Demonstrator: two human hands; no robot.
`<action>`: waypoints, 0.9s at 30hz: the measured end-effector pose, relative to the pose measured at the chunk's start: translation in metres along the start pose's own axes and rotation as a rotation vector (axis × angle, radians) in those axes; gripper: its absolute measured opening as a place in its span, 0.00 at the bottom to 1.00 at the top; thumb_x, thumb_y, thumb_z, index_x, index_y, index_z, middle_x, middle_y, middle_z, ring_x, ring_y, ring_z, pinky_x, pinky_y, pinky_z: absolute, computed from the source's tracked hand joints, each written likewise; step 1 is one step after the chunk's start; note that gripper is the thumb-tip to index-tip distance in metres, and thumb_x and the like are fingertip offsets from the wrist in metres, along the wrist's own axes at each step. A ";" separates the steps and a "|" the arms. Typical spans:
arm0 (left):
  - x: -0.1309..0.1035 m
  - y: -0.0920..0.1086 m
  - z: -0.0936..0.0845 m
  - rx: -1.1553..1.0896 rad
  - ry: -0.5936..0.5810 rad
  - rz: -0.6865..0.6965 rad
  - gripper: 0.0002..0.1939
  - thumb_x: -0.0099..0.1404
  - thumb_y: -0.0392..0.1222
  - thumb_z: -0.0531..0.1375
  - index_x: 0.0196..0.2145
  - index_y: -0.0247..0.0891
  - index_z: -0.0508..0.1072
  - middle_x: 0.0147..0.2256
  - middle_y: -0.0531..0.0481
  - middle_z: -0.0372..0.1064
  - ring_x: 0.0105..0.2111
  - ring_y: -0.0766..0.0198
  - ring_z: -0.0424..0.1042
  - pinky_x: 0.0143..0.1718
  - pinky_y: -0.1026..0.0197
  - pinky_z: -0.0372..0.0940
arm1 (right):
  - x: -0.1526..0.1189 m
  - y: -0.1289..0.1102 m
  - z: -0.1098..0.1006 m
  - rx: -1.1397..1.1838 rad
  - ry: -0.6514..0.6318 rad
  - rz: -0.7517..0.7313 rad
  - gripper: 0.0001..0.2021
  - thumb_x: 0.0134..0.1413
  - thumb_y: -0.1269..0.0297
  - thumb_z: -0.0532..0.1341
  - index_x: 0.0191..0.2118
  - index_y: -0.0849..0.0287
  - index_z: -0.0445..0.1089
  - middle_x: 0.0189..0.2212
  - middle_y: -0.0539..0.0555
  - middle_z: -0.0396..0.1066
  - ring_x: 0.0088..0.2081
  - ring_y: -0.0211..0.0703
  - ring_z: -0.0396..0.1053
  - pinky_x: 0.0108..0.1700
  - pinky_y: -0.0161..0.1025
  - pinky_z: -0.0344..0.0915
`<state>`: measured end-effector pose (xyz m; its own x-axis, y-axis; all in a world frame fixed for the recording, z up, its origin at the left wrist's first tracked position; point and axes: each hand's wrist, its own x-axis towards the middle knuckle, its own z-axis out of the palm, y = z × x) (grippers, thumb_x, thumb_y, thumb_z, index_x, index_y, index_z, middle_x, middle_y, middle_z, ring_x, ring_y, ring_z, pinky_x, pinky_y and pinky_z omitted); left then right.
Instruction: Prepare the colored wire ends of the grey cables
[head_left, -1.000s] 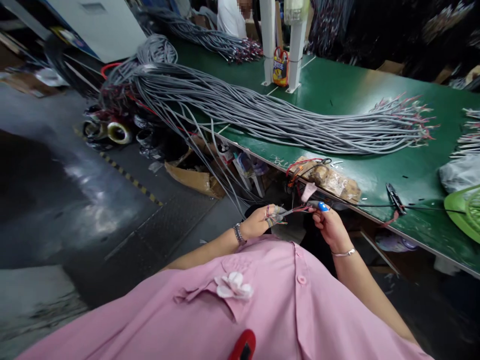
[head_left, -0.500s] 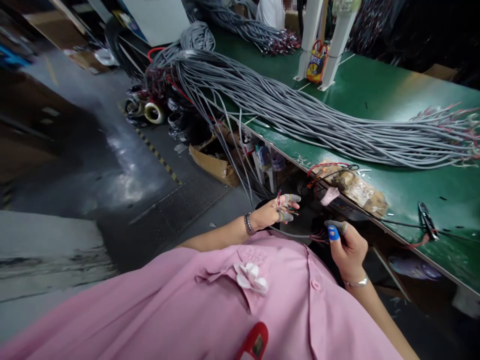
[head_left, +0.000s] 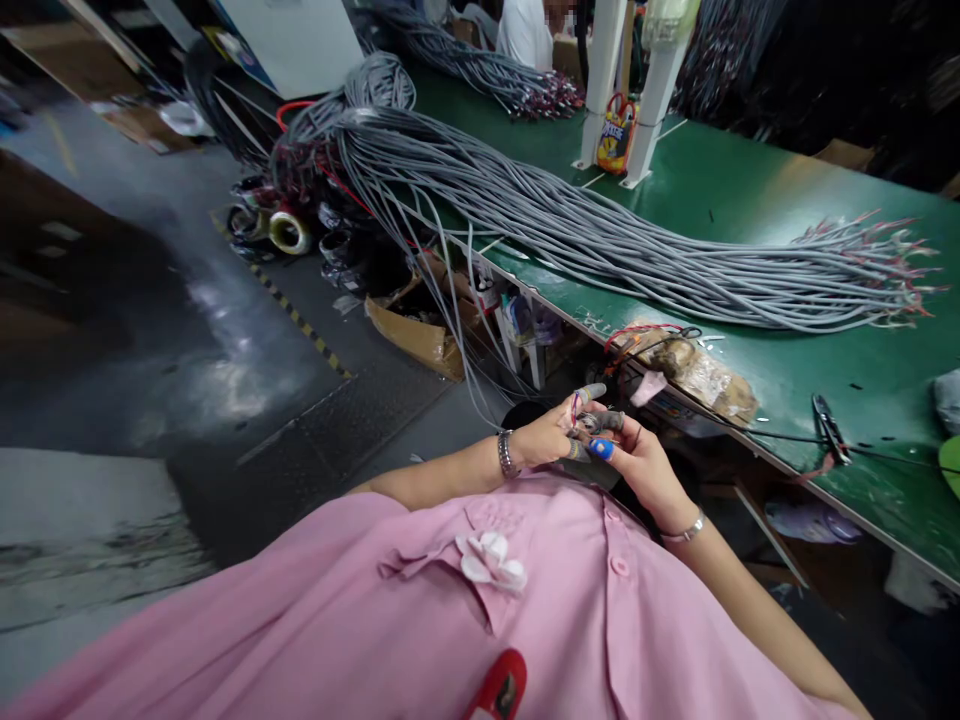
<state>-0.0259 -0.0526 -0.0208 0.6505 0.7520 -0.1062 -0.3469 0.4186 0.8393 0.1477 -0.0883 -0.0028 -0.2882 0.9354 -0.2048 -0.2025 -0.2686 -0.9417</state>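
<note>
My left hand (head_left: pixel 551 435) is closed around thin coloured wires (head_left: pixel 575 408), a purple one showing between its fingers. Grey covers sit on some of its fingertips. My right hand (head_left: pixel 649 470) meets it from the right, thumb and forefinger pinched at the wires against the left fingers. Blue tape wraps the right thumb. The exact grip point of the wires is mostly hidden by the fingers. Both hands are held in front of the pink shirt, just off the table's near edge.
A long bundle of grey cables (head_left: pixel 600 230) lies across the green table (head_left: pixel 750 165), some strands hanging off its edge. Cutting pliers (head_left: pixel 830 430) and a plastic-wrapped block (head_left: pixel 709 380) lie near the edge. A cardboard box (head_left: pixel 416 335) and several coils stand on the floor. Another person (head_left: pixel 525 35) is behind.
My right hand has moved left, bringing its fingers together with my left hand. Reddish wires at the right fingertips are now hidden between the hands. The view has shifted slightly.
</note>
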 end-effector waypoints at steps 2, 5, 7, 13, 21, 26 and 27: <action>-0.002 -0.002 0.002 -0.002 0.001 -0.012 0.53 0.44 0.26 0.71 0.64 0.49 0.56 0.53 0.43 0.63 0.43 0.63 0.72 0.42 0.63 0.68 | 0.000 -0.002 0.004 0.056 -0.037 0.012 0.23 0.41 0.60 0.75 0.47 0.52 0.75 0.36 0.52 0.77 0.36 0.45 0.73 0.42 0.43 0.71; -0.004 -0.004 0.005 0.056 0.023 -0.006 0.54 0.44 0.25 0.71 0.65 0.47 0.55 0.53 0.43 0.65 0.45 0.61 0.72 0.43 0.62 0.68 | 0.001 0.000 0.007 -0.018 -0.049 -0.043 0.15 0.44 0.59 0.73 0.41 0.53 0.78 0.37 0.53 0.77 0.39 0.45 0.73 0.45 0.43 0.70; -0.005 -0.003 0.006 0.106 0.009 0.006 0.54 0.45 0.26 0.71 0.65 0.48 0.54 0.55 0.42 0.62 0.46 0.60 0.72 0.42 0.62 0.68 | 0.002 0.003 0.006 -0.105 -0.012 -0.112 0.09 0.47 0.59 0.72 0.36 0.55 0.80 0.37 0.54 0.77 0.40 0.46 0.72 0.47 0.43 0.69; -0.009 0.003 -0.002 0.185 0.016 0.017 0.44 0.51 0.37 0.73 0.62 0.46 0.58 0.52 0.42 0.64 0.39 0.66 0.72 0.38 0.64 0.69 | 0.001 0.014 -0.004 -0.031 0.183 -0.124 0.08 0.47 0.59 0.72 0.34 0.55 0.79 0.26 0.51 0.73 0.28 0.40 0.66 0.32 0.38 0.66; -0.016 -0.006 -0.009 0.218 0.083 -0.112 0.23 0.59 0.57 0.66 0.34 0.31 0.71 0.20 0.56 0.64 0.15 0.77 0.56 0.16 0.72 0.51 | 0.003 0.013 -0.010 0.277 0.114 0.059 0.13 0.39 0.62 0.75 0.30 0.60 0.75 0.15 0.43 0.56 0.17 0.27 0.44 0.18 0.29 0.40; -0.017 -0.013 -0.010 0.020 0.035 -0.120 0.25 0.55 0.58 0.69 0.35 0.32 0.72 0.22 0.52 0.70 0.15 0.73 0.65 0.15 0.72 0.52 | 0.007 0.008 -0.004 0.505 -0.047 0.212 0.15 0.36 0.65 0.75 0.28 0.60 0.69 0.18 0.44 0.60 0.17 0.25 0.42 0.18 0.27 0.36; -0.017 -0.013 -0.011 0.020 0.006 -0.121 0.24 0.55 0.57 0.69 0.35 0.31 0.72 0.24 0.49 0.73 0.17 0.71 0.68 0.16 0.71 0.54 | 0.007 0.005 -0.002 0.514 -0.052 0.231 0.15 0.36 0.65 0.74 0.27 0.60 0.68 0.18 0.43 0.60 0.17 0.25 0.41 0.17 0.27 0.35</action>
<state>-0.0400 -0.0655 -0.0351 0.6827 0.6997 -0.2106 -0.2521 0.4961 0.8308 0.1466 -0.0830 -0.0099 -0.4226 0.8298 -0.3644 -0.5548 -0.5548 -0.6200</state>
